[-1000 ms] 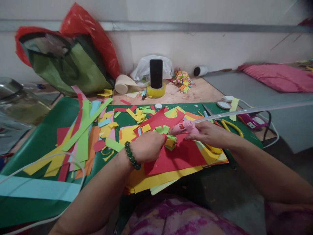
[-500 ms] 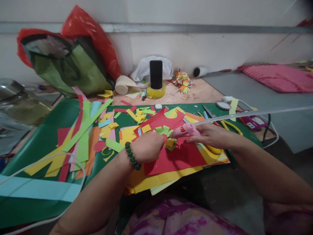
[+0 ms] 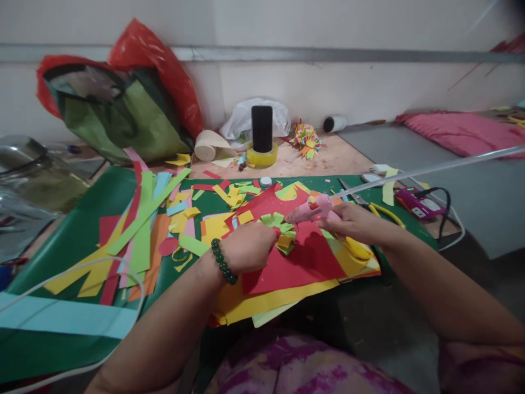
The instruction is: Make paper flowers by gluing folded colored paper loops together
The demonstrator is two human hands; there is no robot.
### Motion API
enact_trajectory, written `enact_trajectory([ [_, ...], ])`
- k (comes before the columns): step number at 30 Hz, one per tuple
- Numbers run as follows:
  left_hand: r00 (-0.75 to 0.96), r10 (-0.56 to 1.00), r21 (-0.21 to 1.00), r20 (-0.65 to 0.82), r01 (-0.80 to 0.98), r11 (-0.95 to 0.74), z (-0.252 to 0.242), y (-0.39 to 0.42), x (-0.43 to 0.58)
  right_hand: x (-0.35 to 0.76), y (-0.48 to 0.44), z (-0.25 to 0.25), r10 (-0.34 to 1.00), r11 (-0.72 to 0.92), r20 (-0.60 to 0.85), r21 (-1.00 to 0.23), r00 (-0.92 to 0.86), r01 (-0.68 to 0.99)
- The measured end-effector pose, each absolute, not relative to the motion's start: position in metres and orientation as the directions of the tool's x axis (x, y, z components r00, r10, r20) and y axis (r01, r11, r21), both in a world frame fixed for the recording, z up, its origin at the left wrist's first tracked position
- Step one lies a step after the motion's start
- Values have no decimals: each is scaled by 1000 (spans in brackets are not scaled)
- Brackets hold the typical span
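Note:
My left hand (image 3: 253, 246), with a dark green bead bracelet at the wrist, is closed on a paper flower (image 3: 285, 238) of fringed green strips; its fingertips are partly hidden. In my right hand (image 3: 353, 223) is a pink glue gun (image 3: 312, 210), its nozzle pointing left at the flower's upper edge. A long clear glue stick (image 3: 426, 168) sticks out of the back of the gun. Beneath both hands lies a red paper sheet (image 3: 315, 265) on top of yellow sheets (image 3: 279, 299).
Colored paper strips (image 3: 141, 230) and cut scraps cover the green mat (image 3: 98, 191) on the left. Scissors (image 3: 353, 192) and yellow-handled pliers (image 3: 385, 214) lie at right, near a purple power box (image 3: 421, 205). A phone (image 3: 261, 128) stands in a tape roll (image 3: 262, 157) behind.
The paper flower has turned in my left hand, showing more green fringe. My right hand has shifted slightly right and the glue gun's rear has tipped up, raising the glue stick.

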State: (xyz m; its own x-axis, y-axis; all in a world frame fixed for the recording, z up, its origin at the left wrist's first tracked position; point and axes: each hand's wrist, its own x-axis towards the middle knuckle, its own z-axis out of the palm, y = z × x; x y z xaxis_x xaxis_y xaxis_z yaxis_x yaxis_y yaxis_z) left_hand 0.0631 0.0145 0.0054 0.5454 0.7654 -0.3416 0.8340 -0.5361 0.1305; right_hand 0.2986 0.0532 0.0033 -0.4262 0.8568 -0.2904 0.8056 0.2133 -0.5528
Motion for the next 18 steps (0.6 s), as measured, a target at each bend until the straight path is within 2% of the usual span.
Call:
enact_trajectory([
  [6,533,769,118,-353,841,-528,7,13,64,295,51,-4,819,176,-372,-562,-437,808],
  [12,564,757,187,-330,825,-534,3,14,61,295,55,-4,868,197,-300,-527,-397,827],
  [18,518,776,136,-359,852,-506,7,13,64,296,51,-4,833,207,-323,-572,-449,794],
])
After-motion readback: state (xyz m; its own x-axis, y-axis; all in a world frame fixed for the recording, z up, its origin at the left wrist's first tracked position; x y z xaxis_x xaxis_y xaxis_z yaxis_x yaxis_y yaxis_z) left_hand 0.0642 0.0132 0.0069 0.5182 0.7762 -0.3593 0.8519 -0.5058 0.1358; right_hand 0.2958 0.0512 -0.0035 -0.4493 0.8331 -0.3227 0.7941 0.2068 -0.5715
